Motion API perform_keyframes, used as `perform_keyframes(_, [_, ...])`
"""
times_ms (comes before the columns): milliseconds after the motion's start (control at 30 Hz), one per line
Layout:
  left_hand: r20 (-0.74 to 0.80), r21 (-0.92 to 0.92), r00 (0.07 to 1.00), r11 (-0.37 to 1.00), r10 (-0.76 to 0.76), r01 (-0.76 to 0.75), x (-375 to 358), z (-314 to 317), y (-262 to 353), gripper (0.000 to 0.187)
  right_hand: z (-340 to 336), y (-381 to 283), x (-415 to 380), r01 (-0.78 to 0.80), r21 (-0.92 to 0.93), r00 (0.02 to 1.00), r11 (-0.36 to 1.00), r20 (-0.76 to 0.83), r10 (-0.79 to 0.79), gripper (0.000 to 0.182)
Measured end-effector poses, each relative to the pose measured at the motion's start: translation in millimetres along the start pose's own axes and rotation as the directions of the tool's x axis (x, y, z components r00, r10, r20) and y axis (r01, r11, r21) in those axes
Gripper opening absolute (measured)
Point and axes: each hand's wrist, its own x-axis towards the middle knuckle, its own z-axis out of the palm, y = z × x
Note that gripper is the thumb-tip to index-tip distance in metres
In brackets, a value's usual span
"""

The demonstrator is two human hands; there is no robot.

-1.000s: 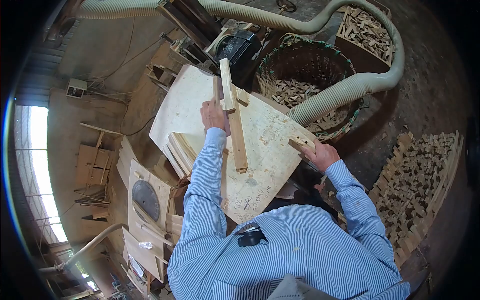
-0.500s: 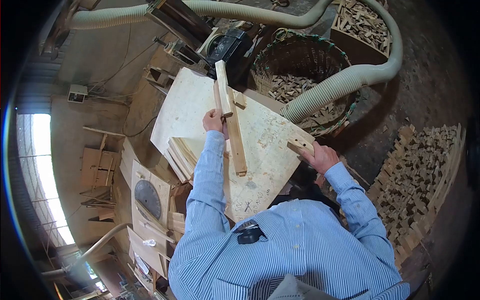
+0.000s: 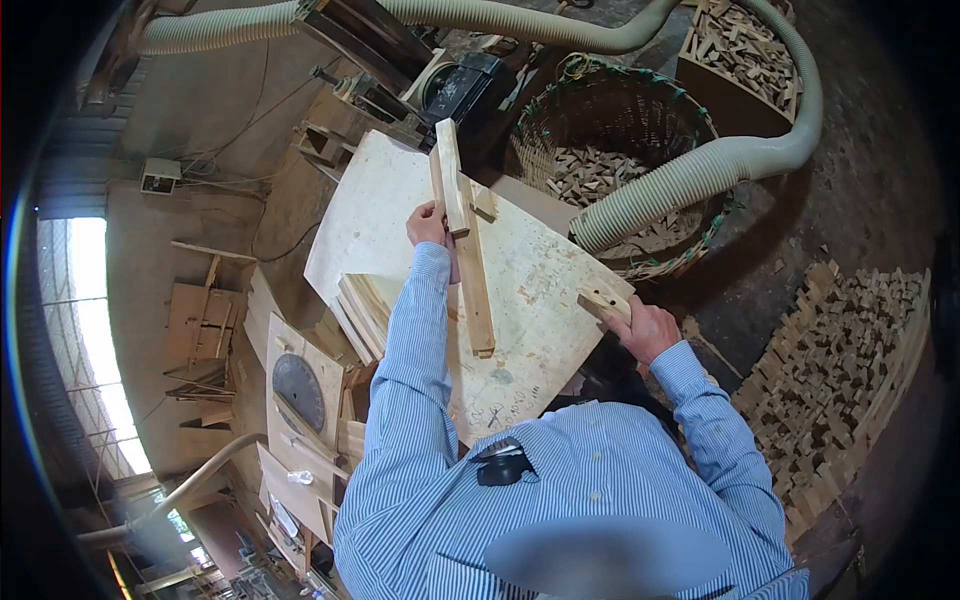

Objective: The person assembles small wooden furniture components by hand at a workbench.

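Observation:
My left hand is closed at the left edge of a pale wooden block, its thumb and fingers pinched there; the exact contact is partly hidden. The block lies along a longer wooden strip on the worn pale board tabletop. At the tabletop's right corner, my right hand is wrapped round the end of a small wooden piece with dark holes. A stack of boards rests at the tabletop's left edge.
Beyond the tabletop stand a dark motor and a wicker basket of wood offcuts. A ribbed hose crosses the basket. Stacked wood pieces lie at right. A circular saw blade shows at left.
The view has shifted slightly. My left hand has slid a little farther away from me along the block's edge. My right hand keeps its grip on the piece with holes.

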Motion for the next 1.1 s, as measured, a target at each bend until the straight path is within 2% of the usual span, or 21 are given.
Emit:
perform_keyframes(200, [-0.051,0.058,0.999,0.998,0.001,0.002,-1.0,1.7,7.6,0.023,3.0,-1.4,2.7,0.003,0.004,1.000,1.000,0.023,-0.003,0.063])
perform_keyframes(267, [-0.078,0.201,0.991,0.976,0.106,-0.088,-6.7,1.3,16.8,0.022,6.0,0.6,4.4,0.003,0.005,1.000,1.000,0.028,-0.003,0.063])
perform_keyframes(400, [-0.106,0.204,0.990,0.976,0.098,-0.075,-11.8,1.3,24.2,0.023,13.3,4.6,6.8,0.029,-0.004,1.000,1.000,-0.002,-0.029,0.064])
perform_keyframes(467, [-0.114,0.273,0.985,0.958,0.127,-0.092,-13.5,1.7,25.3,0.024,17.1,7.7,7.8,0.034,-0.023,0.999,0.999,0.000,-0.034,0.064])
perform_keyframes(700, [-0.129,0.307,0.980,0.946,0.151,-0.105,-14.3,1.1,22.8,0.029,32.8,16.6,11.8,0.092,-0.027,0.993,0.995,-0.066,-0.094,0.065])
perform_keyframes(767, [-0.139,0.379,0.973,0.918,0.182,-0.118,-6.5,2.6,16.8,0.030,37.7,18.5,14.6,0.100,-0.018,0.991,0.995,-0.093,-0.101,0.065])
perform_keyframes(833, [-0.163,0.357,0.968,0.926,0.192,-0.124,-2.3,2.9,14.3,0.029,43.8,21.3,18.6,0.116,-0.021,0.986,0.993,-0.121,-0.118,0.067])
perform_keyframes(967, [-0.197,0.370,0.952,0.917,0.233,-0.148,-2.7,4.7,12.0,0.028,41.9,20.2,18.9,0.106,-0.040,0.988,0.994,-0.107,-0.109,0.068])
perform_keyframes(1100, [-0.135,0.393,0.966,0.907,0.221,-0.152,5.0,4.7,8.8,0.033,44.0,21.0,18.6,0.112,-0.024,0.984,0.993,-0.134,-0.114,0.068])
